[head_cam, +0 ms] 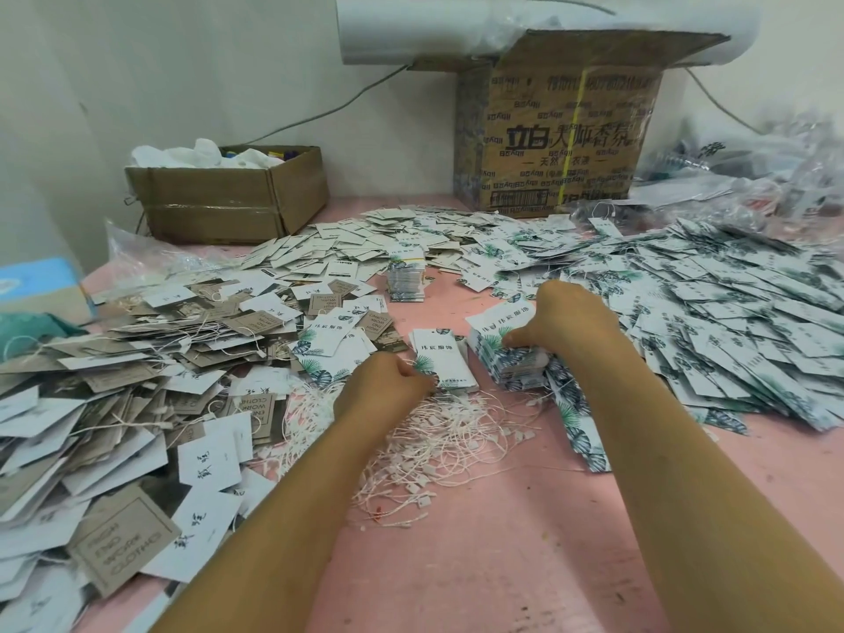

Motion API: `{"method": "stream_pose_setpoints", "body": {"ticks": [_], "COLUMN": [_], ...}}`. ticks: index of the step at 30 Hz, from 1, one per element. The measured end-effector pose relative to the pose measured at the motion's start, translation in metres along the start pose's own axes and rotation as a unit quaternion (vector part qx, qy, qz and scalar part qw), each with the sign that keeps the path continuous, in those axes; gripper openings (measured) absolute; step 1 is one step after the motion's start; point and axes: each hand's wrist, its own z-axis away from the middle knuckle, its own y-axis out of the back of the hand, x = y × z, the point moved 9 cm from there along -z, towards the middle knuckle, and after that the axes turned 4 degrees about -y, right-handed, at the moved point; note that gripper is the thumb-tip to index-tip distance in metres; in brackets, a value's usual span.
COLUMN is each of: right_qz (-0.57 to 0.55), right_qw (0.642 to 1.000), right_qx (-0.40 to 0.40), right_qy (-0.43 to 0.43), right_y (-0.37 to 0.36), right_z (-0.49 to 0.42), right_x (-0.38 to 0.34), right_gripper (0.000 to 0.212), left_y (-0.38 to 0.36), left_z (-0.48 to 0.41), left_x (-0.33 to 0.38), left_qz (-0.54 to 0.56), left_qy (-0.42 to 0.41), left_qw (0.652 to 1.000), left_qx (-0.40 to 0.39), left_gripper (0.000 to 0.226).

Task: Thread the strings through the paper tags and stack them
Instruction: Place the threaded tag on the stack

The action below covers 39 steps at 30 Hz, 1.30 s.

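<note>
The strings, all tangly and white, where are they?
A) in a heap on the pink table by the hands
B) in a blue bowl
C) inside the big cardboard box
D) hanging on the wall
A: the white strings lie in a loose heap on the pink table, right by the left hand, while the right hand holds a stack of tags.

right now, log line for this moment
left hand: curled at small tag stack | right hand: holds tall tag stack | strings: loose pile
</note>
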Motion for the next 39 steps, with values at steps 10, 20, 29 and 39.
{"method": "stream_pose_setpoints", "body": {"ticks": [10,20,29,39], "right_qz": [-0.057,-0.102,-0.117,-0.124], "right_qw": [0.996,0.994,0.993,0.992], "right_qx": [0.063,0.029,0.026,0.032], "right_qy": [0.005,0.015,0.004,-0.003], "right_y": [0.010,0.011,0.012,0.016], "right_z": [-0.008,-0.012,-0.014,-0.013], "right_x": [0.008,0.006,0.008,0.010], "right_gripper": [0.038,0.020,0.032,0.036], "left_y": [0.000,-0.001,0.001,-0.008], "left_z": [-0.005,-0.009,-0.003,-0.015], "left_x": [0.001,-0.007,0.001,-0.010], "left_qz": [-0.091,-0.073,-0.108,0.098], "left_qy": [0.002,0.025,0.042,0.069], "left_qw": [0.996,0.997,0.993,0.992], "left_qx": [0.014,0.004,0.026,-0.027], "left_gripper": [0.050,0.053,0.061,0.046]}}
